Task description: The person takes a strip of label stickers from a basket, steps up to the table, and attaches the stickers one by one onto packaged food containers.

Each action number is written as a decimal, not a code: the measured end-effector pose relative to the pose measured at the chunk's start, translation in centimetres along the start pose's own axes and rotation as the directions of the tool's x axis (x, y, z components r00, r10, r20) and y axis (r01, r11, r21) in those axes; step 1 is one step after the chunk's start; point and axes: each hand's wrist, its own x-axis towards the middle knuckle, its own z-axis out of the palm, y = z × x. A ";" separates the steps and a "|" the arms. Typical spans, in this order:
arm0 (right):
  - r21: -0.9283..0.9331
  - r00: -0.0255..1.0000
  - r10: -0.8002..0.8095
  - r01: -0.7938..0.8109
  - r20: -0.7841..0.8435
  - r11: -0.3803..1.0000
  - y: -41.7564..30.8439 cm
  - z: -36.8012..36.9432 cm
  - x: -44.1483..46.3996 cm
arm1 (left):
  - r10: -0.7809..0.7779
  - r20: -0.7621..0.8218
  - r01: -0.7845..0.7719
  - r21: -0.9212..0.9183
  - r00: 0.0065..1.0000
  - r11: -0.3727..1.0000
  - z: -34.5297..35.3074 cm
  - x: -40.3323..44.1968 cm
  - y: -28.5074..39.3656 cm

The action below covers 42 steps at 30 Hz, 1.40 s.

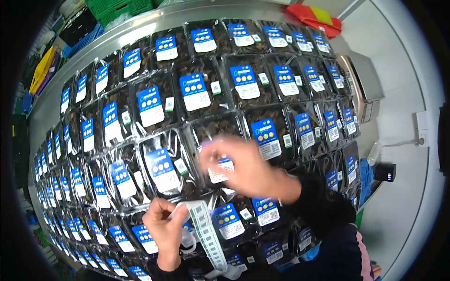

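My left hand (pixel 163 227) pinches the top end of a long strip of small green-and-white labels (pixel 207 229), which hangs down over the packs. A curl of pale backing paper (pixel 188 241) loops beside that hand. My right hand (pixel 246 168) is blurred by motion and hovers over a film-wrapped black tray (pixel 215 126); whether its fingers hold anything does not show. Part of that tray's blue-and-white label (pixel 220 174) is covered by the fingers. To its left, another wrapped tray (pixel 164 168) carries a blue label and a small green-and-white sticker (pixel 180 166).
Rows of similar wrapped trays cover the metal table (pixel 136 28). Green crates (pixel 117 9) stand past the far edge, with a yellow crate (pixel 42 70) at left. A red-and-yellow bag (pixel 316 19) lies at the far right corner. A cardboard box (pixel 354 86) stands at right by the wall.
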 end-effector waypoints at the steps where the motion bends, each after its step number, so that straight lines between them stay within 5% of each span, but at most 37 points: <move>1: -0.310 0.996 -0.083 0.066 -0.041 0.949 1.1 -2.6 3.2 | -0.009 0.001 0.009 -0.039 1.000 0.999 0.0 0.0 -0.2; 2: -0.713 0.887 -0.460 0.311 -0.019 0.628 2.4 -5.4 6.6 | -0.053 0.016 0.054 -0.071 0.998 0.996 0.2 -0.1 0.1; 3: -0.828 0.968 -0.243 0.085 -0.063 0.554 2.8 -7.9 10.4 | -0.047 0.028 0.049 -0.096 0.999 0.994 0.3 -0.1 -0.1; 4: -0.933 0.868 -0.496 0.158 -0.024 0.323 6.3 -10.2 14.2 | -0.040 0.037 0.044 -0.119 0.999 0.992 0.4 0.0 -0.3; 6: -0.977 0.908 -0.367 0.214 0.203 -0.010 8.2 -13.2 19.6 | -0.006 0.068 0.011 -0.084 0.998 0.996 0.6 0.3 0.1; 9: -0.962 0.946 -0.199 0.230 0.256 -0.146 9.9 -13.1 24.6 | 0.058 0.048 -0.056 -0.046 0.997 0.997 0.9 1.3 0.0; 11: -0.902 0.940 0.068 0.340 0.334 -0.267 10.0 -12.4 26.1 | 0.121 0.023 -0.121 -0.023 0.992 0.992 0.6 2.1 -0.9; 16: -0.966 0.963 -0.160 0.185 0.215 -0.183 14.8 -12.0 25.7 | 0.111 0.022 -0.112 0.044 0.994 0.993 0.0 2.2 -0.7; 20: -0.992 0.891 -0.455 0.047 -0.010 0.114 14.0 -11.7 23.5 | 0.034 0.041 -0.029 -0.108 0.999 0.994 0.2 1.5 0.0; 21: -0.964 0.864 -0.499 0.076 -0.063 0.253 12.6 -10.7 22.2 | 0.035 0.028 -0.031 -0.139 0.999 0.990 0.2 1.3 0.4; 23: -0.762 0.961 -0.242 0.055 -0.136 0.646 8.9 -7.1 17.4 | 0.048 -0.049 -0.051 -0.060 0.998 0.997 0.1 0.9 0.4; 24: -0.433 0.990 -0.138 0.117 -0.018 0.894 7.4 -4.8 14.7 | 0.047 -0.071 -0.048 -0.012 0.996 0.999 -0.2 0.7 0.3; 25: -0.235 0.987 -0.128 0.147 0.095 0.961 5.8 -2.1 10.8 | 0.132 -0.058 -0.127 0.087 0.989 0.988 -0.5 0.9 0.2; 26: 0.065 0.964 0.089 -0.108 0.250 0.992 3.8 0.4 6.9 | 0.319 0.030 -0.318 0.208 0.947 0.925 -1.2 1.3 0.0; 28: 0.097 0.905 0.122 -0.176 0.408 0.980 0.4 3.4 0.9 | 0.178 -0.053 -0.175 0.060 0.983 0.983 -1.1 0.7 0.3; 34: 0.273 0.962 0.203 -0.248 0.184 0.930 -2.1 6.8 -3.6 | -0.017 -0.053 0.010 -0.141 0.998 0.990 -2.3 -1.0 1.0; 38: 0.107 0.981 0.042 -0.063 0.189 0.992 -2.3 6.1 -1.5 | -0.055 -0.066 0.047 -0.108 0.996 0.993 -3.4 -1.0 -0.2; 40: -0.168 0.985 -0.100 0.124 0.144 0.978 -1.9 4.1 2.8 | -0.115 -0.036 0.111 -0.102 0.993 0.989 -3.6 -0.8 -0.5; 42: -0.566 0.947 -0.321 0.271 0.013 0.778 1.1 1.3 9.9 | -0.110 0.004 0.109 -0.131 0.994 0.985 -3.8 -0.7 -1.4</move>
